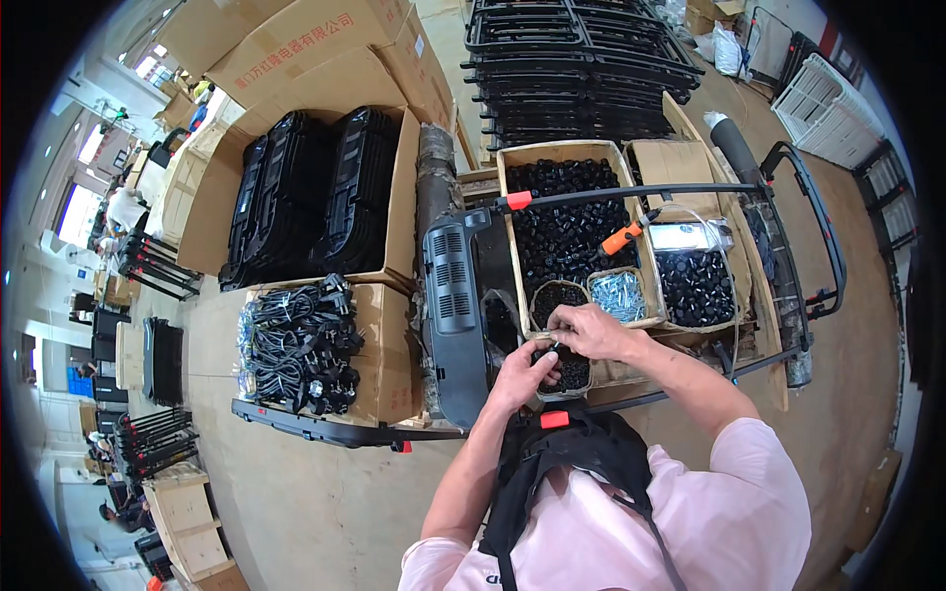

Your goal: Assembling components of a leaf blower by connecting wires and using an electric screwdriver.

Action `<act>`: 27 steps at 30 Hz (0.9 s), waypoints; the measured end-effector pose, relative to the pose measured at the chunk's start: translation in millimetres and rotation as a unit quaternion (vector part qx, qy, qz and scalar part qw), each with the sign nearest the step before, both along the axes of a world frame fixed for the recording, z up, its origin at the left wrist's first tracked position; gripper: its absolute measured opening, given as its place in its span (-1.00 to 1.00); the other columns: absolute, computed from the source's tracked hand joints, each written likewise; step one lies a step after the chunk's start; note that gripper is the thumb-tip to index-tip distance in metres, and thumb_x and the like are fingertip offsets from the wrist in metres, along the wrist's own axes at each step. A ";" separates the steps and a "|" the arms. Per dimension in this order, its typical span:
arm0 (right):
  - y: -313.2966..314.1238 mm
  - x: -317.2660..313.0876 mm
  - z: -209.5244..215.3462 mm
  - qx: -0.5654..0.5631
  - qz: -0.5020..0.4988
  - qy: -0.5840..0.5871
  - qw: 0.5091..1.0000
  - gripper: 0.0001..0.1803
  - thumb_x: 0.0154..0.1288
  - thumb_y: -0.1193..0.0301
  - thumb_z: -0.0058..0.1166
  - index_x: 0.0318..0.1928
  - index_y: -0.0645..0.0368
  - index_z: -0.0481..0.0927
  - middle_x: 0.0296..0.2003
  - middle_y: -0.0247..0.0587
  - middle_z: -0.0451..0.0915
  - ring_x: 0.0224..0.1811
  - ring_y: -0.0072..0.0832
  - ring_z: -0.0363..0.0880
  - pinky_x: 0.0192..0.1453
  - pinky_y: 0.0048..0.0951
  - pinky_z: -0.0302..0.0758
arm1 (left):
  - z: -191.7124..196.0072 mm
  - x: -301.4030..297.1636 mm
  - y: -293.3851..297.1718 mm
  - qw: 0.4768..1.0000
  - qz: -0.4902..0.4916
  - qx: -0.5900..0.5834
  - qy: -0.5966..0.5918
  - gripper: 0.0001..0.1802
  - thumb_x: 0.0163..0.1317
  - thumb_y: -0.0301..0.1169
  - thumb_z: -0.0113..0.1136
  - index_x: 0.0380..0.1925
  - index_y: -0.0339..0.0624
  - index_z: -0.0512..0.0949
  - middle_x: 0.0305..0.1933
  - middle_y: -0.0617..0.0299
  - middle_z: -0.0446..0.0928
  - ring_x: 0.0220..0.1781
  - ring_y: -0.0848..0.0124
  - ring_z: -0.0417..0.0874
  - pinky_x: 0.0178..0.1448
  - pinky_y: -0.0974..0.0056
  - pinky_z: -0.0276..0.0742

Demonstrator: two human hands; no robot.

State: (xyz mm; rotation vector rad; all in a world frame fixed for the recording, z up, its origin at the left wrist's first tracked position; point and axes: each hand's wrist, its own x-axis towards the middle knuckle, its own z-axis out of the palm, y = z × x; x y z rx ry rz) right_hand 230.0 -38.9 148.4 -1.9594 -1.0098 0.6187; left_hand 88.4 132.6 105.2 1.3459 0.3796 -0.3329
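Observation:
My left hand (pixel 524 378) and my right hand (pixel 595 331) meet over a small bin of tiny black parts (pixel 567 372). Both sets of fingers are pinched together at almost the same spot, and what they hold is too small to make out. Just beyond them sit another small bin of dark parts (pixel 558 295) and a bin of silver screws (pixel 618 295). An orange and black power screwdriver (pixel 623 237) lies past the screws. Around the bins runs a black tubular frame (pixel 641 191), with a vented black plastic cover (pixel 455 295) along its left side.
A large tray of black knobs or caps (pixel 562 212) and a smaller box of black parts (pixel 696 288) lie ahead. At left stand a carton of black plastic housings (pixel 335 197) and bundled power cords (pixel 301 345). Stacked black frames (pixel 576 74) are at the back.

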 end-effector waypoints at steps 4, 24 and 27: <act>9.0 -6.2 -10.3 0.001 0.041 -0.033 0.999 -0.76 0.40 0.39 0.25 -0.04 0.27 0.61 -0.34 0.10 0.72 -0.32 -0.07 0.77 -0.25 -0.16 0.63 | -2.0 -2.9 4.0 0.998 0.011 -0.050 0.022 -0.67 0.59 -0.34 0.18 0.19 -0.34 0.53 -0.12 0.08 0.72 -0.21 0.38 0.76 -0.10 0.29 0.75; 89.5 -46.7 3.3 0.129 0.149 -0.222 0.955 -0.63 0.15 0.37 0.40 -0.03 0.22 0.73 -0.08 -0.13 0.70 0.00 -0.14 0.69 0.12 -0.18 0.66 | -7.1 -69.1 59.8 0.926 0.217 -0.301 0.067 -0.69 0.65 -0.25 0.03 0.09 -0.27 0.57 0.02 0.03 0.72 0.01 0.21 0.81 0.11 0.15 0.80; 104.4 -54.8 3.1 0.096 0.196 -0.204 0.954 -0.63 0.13 0.37 0.41 -0.03 0.22 0.73 -0.07 -0.11 0.70 0.01 -0.14 0.69 0.11 -0.18 0.66 | -2.9 -79.0 66.2 0.926 0.232 -0.293 0.056 -0.68 0.65 -0.23 0.04 0.08 -0.26 0.57 0.04 0.05 0.71 0.02 0.20 0.81 0.15 0.13 0.80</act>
